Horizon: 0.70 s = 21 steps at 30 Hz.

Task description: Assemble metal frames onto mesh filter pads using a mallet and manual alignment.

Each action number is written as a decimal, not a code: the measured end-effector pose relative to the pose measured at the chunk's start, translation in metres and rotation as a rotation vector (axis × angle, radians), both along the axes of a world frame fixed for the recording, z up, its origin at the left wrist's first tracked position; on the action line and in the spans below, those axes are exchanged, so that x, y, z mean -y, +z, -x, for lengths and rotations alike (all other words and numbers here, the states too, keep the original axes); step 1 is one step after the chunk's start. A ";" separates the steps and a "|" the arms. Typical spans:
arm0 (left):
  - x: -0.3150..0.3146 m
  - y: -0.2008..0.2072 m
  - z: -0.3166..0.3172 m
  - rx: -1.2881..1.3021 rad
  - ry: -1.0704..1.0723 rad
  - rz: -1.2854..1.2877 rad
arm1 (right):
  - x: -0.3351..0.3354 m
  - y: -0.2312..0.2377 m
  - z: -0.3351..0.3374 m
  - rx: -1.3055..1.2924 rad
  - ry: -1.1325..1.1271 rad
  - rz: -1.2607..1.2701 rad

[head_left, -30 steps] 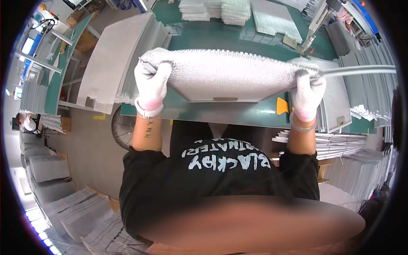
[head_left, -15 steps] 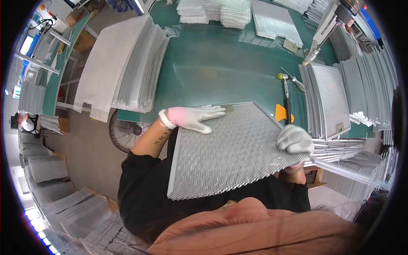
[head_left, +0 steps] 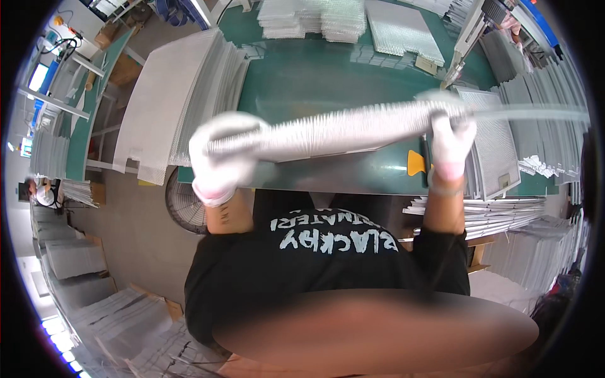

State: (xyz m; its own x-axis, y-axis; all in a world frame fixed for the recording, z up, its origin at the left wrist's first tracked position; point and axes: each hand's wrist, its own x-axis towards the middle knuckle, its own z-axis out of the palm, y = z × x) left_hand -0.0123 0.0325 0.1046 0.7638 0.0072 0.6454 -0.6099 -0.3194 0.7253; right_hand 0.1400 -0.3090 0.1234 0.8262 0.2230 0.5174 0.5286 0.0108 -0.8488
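Note:
Both my hands wear white gloves with pink cuffs. Between them I hold up a silvery metal mesh filter panel, seen almost edge-on and tilted over the near part of the table. My left hand, smeared by motion, is closed around the panel's left end. Its right end is gripped by my right hand. From that end a long pale metal frame strip sticks out to the right; its joint with the panel is hidden by the hand and blur. The panel covers the hammer's head seen earlier.
The green table bears a tall mesh stack at left, and more mesh stacks at the back. Framed panels stand at right, near a yellow scraper. A metal arm slants in. A floor fan stands below.
The panel has risen from my lap to above the table and turned edge-on. My left hand has gone from lying flat on it to gripping its end; my right hand moved up with it.

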 end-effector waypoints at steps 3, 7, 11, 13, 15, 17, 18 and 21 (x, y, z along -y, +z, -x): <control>0.020 -0.006 -0.023 0.082 0.459 0.460 | -0.022 0.025 -0.003 0.157 0.140 0.078; 0.023 -0.013 -0.031 0.173 0.265 0.390 | -0.023 -0.011 -0.001 0.008 -0.076 -0.084; 0.028 -0.012 -0.030 0.312 0.111 0.287 | -0.019 -0.023 -0.008 0.133 -0.015 -0.182; 0.030 -0.012 -0.022 0.303 0.049 0.285 | -0.017 -0.023 -0.006 0.169 0.011 -0.177; 0.026 -0.009 -0.019 0.238 -0.159 0.287 | -0.009 -0.024 0.004 0.200 0.230 -0.237; 0.011 -0.023 -0.026 0.045 -0.537 0.229 | -0.008 -0.020 0.015 0.305 0.312 -0.195; 0.013 -0.029 -0.017 -0.109 -0.399 0.021 | -0.004 -0.021 0.022 0.352 0.343 -0.186; 0.000 -0.087 -0.010 -0.602 -0.409 -0.129 | -0.003 -0.023 0.050 0.415 0.370 -0.270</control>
State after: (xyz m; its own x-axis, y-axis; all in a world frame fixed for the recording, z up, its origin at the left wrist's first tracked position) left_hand -0.0023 0.0325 0.0173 0.9115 -0.4014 0.0901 -0.2066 -0.2573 0.9440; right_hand 0.0902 -0.3057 0.1001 0.4368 0.2731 0.8571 0.7341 0.4425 -0.5151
